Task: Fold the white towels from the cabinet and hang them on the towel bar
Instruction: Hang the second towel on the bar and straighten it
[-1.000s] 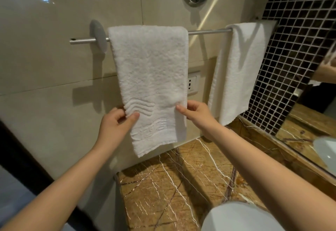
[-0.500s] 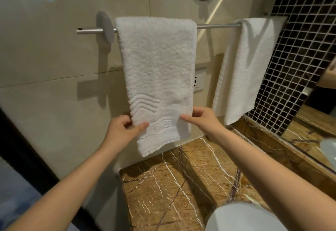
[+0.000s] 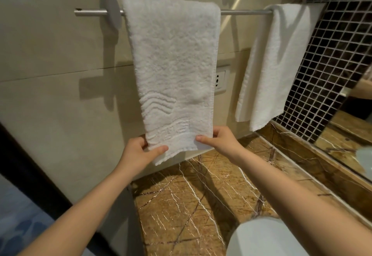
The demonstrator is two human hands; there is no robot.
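A beige tiled wall (image 3: 50, 64) fills the space behind and above the fingers, and a brown veined marble countertop (image 3: 191, 205) spreads below them. A dark mosaic-tiled wall (image 3: 332, 64) stands off to the right of the right hand. The folded white terry towel with an embossed wave pattern (image 3: 173, 64) hangs over the round brushed-metal towel bar (image 3: 245, 12), which runs well above both hands; its lower edge sits between the two hands. A second folded white towel (image 3: 277, 60) hangs on the same bar, up and to the right of the right hand's fingers. A white wall socket (image 3: 220, 79) shows just beside the first towel's right edge, above the right thumb. The left hand (image 3: 138, 153) pinches the towel's lower left corner, thumb in front, fingers behind. The right hand (image 3: 219, 141) is clamped likewise on the lower right corner.
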